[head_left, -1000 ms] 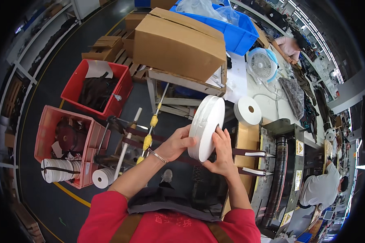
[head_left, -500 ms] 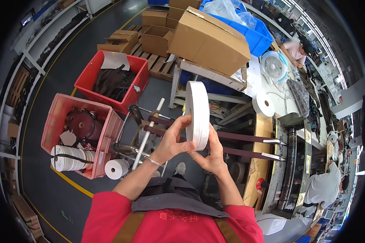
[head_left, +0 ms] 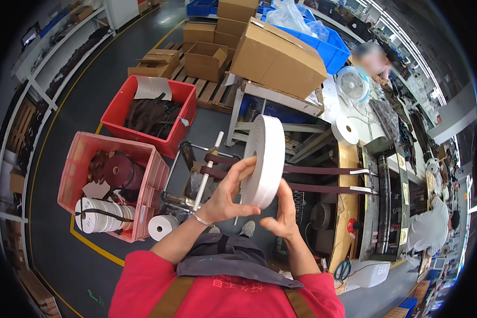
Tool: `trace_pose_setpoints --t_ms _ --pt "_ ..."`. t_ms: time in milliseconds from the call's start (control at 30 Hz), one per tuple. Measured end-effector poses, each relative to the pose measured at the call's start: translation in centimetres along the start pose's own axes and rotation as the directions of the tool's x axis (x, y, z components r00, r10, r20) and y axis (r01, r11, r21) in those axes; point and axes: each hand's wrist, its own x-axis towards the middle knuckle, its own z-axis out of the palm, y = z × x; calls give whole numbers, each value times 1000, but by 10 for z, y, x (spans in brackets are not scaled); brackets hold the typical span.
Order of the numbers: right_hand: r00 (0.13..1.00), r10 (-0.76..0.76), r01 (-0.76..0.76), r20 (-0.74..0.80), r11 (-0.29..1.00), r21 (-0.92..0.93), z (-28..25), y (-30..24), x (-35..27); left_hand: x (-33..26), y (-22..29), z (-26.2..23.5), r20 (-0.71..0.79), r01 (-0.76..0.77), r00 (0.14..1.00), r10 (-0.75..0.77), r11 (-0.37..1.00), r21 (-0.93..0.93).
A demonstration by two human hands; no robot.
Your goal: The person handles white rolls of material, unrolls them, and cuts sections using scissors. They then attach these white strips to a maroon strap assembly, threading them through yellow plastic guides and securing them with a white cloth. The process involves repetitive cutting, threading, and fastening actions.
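Observation:
I hold a large white roll of tape [head_left: 265, 159] upright on its edge in front of me, between both hands. My left hand [head_left: 229, 192] grips its left face, fingers curled over the rim. On the lower right side of the roll my right hand [head_left: 283, 209] presses with its fingers. Two dark maroon straps [head_left: 323, 170] run to the right behind the roll, toward a machine table [head_left: 350, 159].
Two red crates [head_left: 108, 175] stand at left, one with white rolls and dark spools, one with dark material. A small white roll [head_left: 161, 227] lies on the floor. Cardboard boxes [head_left: 278, 55] sit on a stand ahead. A fan [head_left: 352, 84], another white roll [head_left: 345, 130] and another person [head_left: 429, 228] are at right.
The roll has turned more edge-on and dropped slightly lower. My view has shifted, so the crates and boxes have moved right and down.

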Motion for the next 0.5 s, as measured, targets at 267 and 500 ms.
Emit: trace_pose_setpoints --t_ms 267,500 --pt "925 379 -362 37 847 390 -20 -29 -6 -13 -1 -1 351 -365 926 140 576 731" --pt "997 76 -76 0 997 -23 -2 -4 -46 -19 20 31 11 241 968 -251 913 -329"
